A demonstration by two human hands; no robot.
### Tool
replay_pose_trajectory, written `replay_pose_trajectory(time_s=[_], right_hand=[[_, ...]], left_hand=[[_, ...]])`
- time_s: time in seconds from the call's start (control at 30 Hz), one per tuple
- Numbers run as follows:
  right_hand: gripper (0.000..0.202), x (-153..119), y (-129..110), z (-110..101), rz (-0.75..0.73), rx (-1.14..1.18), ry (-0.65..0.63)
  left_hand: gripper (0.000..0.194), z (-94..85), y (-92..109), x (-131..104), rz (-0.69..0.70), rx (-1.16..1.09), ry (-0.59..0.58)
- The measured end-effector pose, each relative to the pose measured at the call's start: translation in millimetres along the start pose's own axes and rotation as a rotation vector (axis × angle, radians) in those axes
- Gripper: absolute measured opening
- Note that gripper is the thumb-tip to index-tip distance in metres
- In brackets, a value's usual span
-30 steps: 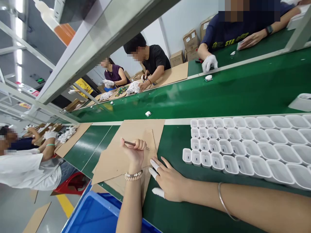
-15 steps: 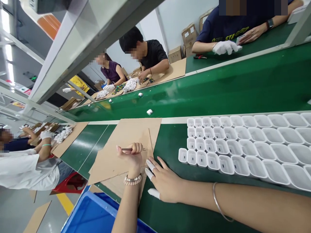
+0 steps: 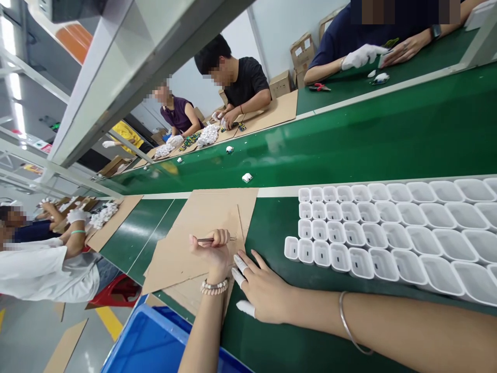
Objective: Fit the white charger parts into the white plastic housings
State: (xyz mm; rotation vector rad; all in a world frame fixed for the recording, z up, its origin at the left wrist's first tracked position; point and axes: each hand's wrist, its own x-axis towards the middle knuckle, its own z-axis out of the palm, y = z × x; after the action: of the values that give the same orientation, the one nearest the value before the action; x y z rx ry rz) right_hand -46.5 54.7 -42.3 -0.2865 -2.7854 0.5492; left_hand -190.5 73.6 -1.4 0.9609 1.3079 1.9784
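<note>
My left hand (image 3: 213, 251) is closed in a fist, palm side up, around slim dark tweezers (image 3: 205, 240). Their thin tip points right, just over the cardboard sheet (image 3: 182, 254); whether it touches anything is too small to tell. My right hand (image 3: 264, 290) lies with spread fingers beside that tip, its fingertips at the cardboard's right edge and its palm over the green table. White finger cots cover its thumb and two fingers. To its right stand rows of white plastic cups (image 3: 361, 263); small dark marks or pieces show on the bottoms of several.
A blue bin (image 3: 143, 336) sits at the table's near left edge. Beyond the cardboard runs a green belt (image 3: 330, 134) carrying small white parts (image 3: 247, 177). Co-workers sit across the belt and at the left. A slanted metal beam (image 3: 128, 67) crosses the upper left.
My left hand has shifted very slightly right with the tweezers; my right hand stays put. White parts on the belt have slid right. A co-worker's gloved hand has lifted, exposing white pieces below it.
</note>
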Motion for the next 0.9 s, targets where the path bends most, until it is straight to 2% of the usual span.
replay_pose_trajectory(time_s=[0.27, 0.9], right_hand=[[0.063, 0.8, -0.2, -2.8, -0.013, -0.016, 0.003], [0.061, 0.8, -0.9, -6.3, -0.018, -0.046, -0.021]], left_hand=[[0.066, 3.4, 7.7, -2.7, 0.084, 0.007, 0.005], [0.067, 5.4, 0.9, -2.8, 0.066, 0.02, 0.02]])
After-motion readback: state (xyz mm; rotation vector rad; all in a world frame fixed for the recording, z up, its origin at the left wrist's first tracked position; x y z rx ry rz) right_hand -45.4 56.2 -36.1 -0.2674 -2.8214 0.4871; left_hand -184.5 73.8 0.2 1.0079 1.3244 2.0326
